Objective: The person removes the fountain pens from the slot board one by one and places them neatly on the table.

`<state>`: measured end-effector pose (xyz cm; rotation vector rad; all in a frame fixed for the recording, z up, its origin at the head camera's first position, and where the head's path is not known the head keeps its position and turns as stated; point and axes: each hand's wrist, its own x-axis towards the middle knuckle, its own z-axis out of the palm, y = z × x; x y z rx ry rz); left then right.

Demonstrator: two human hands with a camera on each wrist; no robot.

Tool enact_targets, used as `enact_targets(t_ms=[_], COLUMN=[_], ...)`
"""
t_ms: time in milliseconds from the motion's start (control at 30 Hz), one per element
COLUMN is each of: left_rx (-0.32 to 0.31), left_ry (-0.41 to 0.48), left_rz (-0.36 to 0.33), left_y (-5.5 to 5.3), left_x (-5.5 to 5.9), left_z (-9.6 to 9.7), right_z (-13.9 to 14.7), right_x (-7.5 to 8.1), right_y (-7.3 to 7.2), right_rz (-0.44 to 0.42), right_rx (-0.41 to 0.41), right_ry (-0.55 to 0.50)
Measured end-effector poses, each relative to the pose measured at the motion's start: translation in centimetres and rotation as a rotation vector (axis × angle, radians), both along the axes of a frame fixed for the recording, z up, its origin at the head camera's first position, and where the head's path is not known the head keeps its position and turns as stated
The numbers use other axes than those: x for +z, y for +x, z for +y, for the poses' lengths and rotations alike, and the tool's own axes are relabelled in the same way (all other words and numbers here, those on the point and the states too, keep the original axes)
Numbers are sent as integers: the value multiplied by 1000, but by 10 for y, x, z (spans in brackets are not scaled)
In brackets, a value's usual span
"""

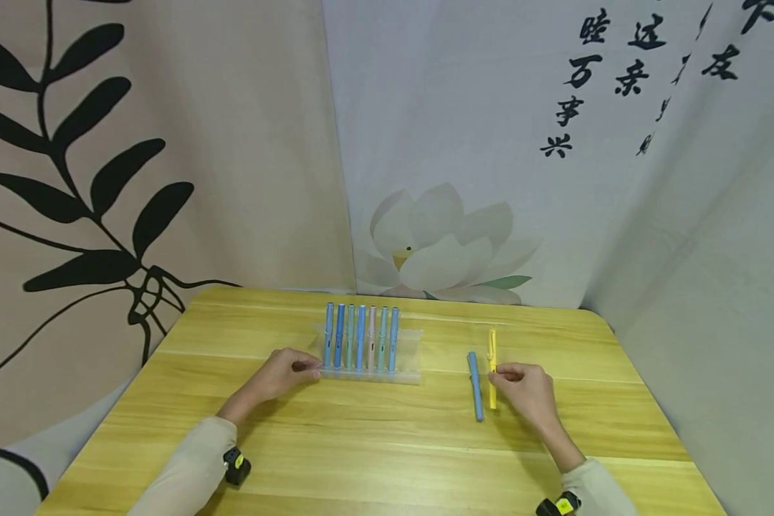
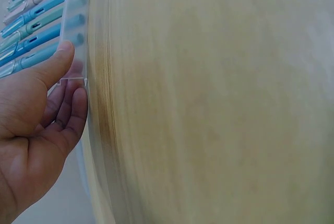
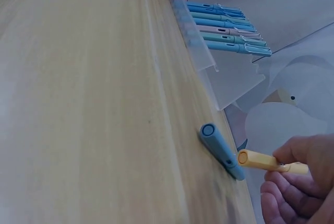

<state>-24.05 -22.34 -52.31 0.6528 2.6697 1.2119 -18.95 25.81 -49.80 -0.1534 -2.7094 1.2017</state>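
Evidently, from what the head view shows, the left hand [image 1: 287,373] pinches the eight-o'clock corner of a translucent plastic pen stand [image 1: 411,350], likely to steady its row of seven slim blue, green and pink pens [image 1: 360,337]. Between three and four o'clock from it, the right hand [image 1: 525,389] grips a slender yellow plastic pen [image 1: 492,350], perhaps pinched mid-barrel for balance, beside a capped blue plastic pen [image 1: 475,387]. From the left wrist, some caps run out of sight towards nine o'clock. From the right wrist, fingers cover part of the yellow pen.
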Motion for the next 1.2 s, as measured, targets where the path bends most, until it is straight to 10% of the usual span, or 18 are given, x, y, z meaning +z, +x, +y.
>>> enact_targets(t_ms=[1200], left_rx=[9], left_ry=[-11], left_rz=[18], left_y=[3], left_x=[4], left_z=[2], right_z=[3], right_x=[-16], right_y=[-8], right_rz=[-155], right_rx=[37], right_ry=[99])
